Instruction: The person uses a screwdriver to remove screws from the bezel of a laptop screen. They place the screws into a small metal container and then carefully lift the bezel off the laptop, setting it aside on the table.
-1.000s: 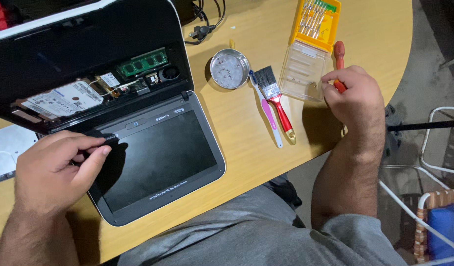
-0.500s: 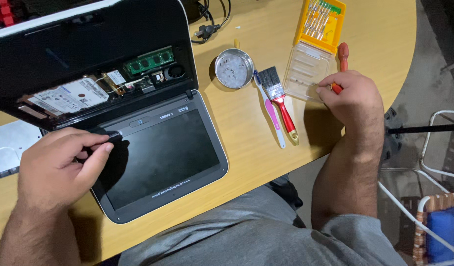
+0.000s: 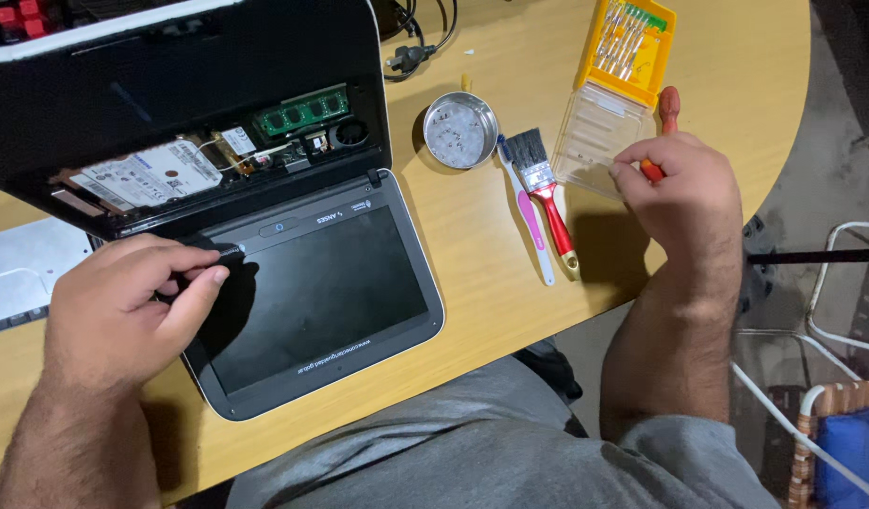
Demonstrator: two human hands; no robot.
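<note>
An opened laptop (image 3: 321, 292) lies on the wooden table (image 3: 481, 273), screen flat toward me and base raised at the back with its circuit board (image 3: 297, 111) and hard drive (image 3: 147, 176) exposed. My left hand (image 3: 123, 306) pinches the laptop's left hinge corner (image 3: 229, 251), fingers closed on it. My right hand (image 3: 684, 193) is closed around a red-handled screwdriver (image 3: 668, 106), beside a clear plastic case lid (image 3: 595, 141).
A small round metal tin (image 3: 461, 130) holding screws, a red-handled paintbrush (image 3: 546, 193) and a pink-and-white toothbrush (image 3: 527, 217) lie between laptop and right hand. A yellow bit set (image 3: 628, 42) sits at the back right. Cables (image 3: 415, 42) behind. A chair frame (image 3: 830, 320) stands to the right.
My right hand has shifted a little along the clear case while keeping the screwdriver. My left hand stays on the hinge corner. The view has drifted slightly.
</note>
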